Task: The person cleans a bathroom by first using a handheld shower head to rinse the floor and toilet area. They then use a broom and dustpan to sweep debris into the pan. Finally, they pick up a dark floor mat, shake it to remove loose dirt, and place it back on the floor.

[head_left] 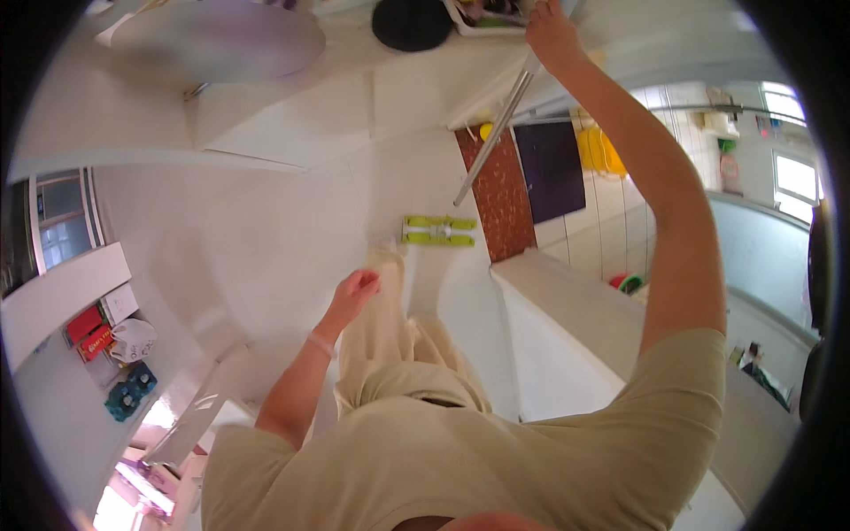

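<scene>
Fingers of my left hand (356,288) are curled loosely together, gripping nothing, hanging beside my thigh above the pale floor (266,239); fingers of my right hand (551,35) are raised far out at the end of my outstretched arm, closed around the top of a long metal handle (496,133), though I cannot tell how tightly since the grip itself sits at the picture's rim. Closest to me is my own beige shirt and trousers filling the lower middle; a thin band circles my left wrist. Down past my leg, the handle runs slanting from my right hand toward the floor; near its lower end lies a flat mop head (438,231), yellow-green with a white strip, resting on the floor just beside a brown speckled mat (500,195); whether handle and mop head are joined I cannot tell. Next to the mat lies a dark purple mat (551,168), with a yellow tub (600,152) beyond it on tiled floor. On my left a white desk (62,301) carries red packets (88,332), a white pouch and a teal item. On my right runs a white ledge (575,310). Farthest off, near my right hand, sit a round black object (410,23) and a large pale round tabletop (217,40).
</scene>
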Demonstrator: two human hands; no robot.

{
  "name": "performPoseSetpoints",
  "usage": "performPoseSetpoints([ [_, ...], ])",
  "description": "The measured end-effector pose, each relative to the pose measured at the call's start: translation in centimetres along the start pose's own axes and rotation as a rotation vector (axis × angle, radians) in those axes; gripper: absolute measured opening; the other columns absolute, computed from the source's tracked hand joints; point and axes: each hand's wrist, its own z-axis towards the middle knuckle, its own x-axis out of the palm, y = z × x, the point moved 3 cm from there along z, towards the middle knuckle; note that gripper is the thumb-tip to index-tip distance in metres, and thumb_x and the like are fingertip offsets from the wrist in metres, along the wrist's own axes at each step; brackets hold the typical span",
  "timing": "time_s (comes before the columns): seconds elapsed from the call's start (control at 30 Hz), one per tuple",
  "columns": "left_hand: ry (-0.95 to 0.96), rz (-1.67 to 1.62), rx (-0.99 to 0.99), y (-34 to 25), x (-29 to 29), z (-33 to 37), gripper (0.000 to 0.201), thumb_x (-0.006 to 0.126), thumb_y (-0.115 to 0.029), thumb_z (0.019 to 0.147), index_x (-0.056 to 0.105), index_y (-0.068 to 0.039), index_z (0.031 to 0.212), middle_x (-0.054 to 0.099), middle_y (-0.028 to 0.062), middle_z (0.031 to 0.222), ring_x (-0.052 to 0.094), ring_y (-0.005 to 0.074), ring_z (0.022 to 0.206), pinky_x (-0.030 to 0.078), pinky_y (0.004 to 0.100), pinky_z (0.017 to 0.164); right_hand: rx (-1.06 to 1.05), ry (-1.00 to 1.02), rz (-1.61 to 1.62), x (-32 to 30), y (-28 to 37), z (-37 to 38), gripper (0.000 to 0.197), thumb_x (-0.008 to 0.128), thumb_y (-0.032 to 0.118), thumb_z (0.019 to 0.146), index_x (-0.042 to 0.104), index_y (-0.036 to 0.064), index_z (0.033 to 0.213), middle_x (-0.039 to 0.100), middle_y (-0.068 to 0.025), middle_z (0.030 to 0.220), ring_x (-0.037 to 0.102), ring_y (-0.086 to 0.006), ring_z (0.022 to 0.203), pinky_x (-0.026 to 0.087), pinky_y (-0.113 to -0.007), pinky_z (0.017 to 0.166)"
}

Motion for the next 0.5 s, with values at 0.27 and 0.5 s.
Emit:
performPoseSetpoints([
  [0.27,0.537,0.036,-0.164,1.4,18.0,9.2,0.021,0.056,-0.021,0.081,0.053,-0.005,0.096,0.058,0.003,0.085,0.056,0.0106,0.072,0.045,0.0241,0.065,0.297,0.558,0.587,-10.2,-3.0,-29.2,0.004,0.054,0.009,0.071,0.056,0.0104,0.074,0.054,-0.006,0.071,0.053,-0.0209,0.076,0.037,-0.036,0.074],
  [0.5,0.677,0.059,-1.115,12.8,30.1,0.0,0.075,0.055,-0.048,0.076,0.025,0.0,0.126,0.045,0.0198,0.113,0.05,0.0302,0.102,0.041,0.0421,0.087,0.503,1.61,1.566,-27.8,14.9,-62.7,0.03,0.063,0.026,0.071,0.052,0.0011,0.084,0.059,-0.0148,0.074,0.059,-0.0248,0.076,0.046,-0.041,0.066],
])
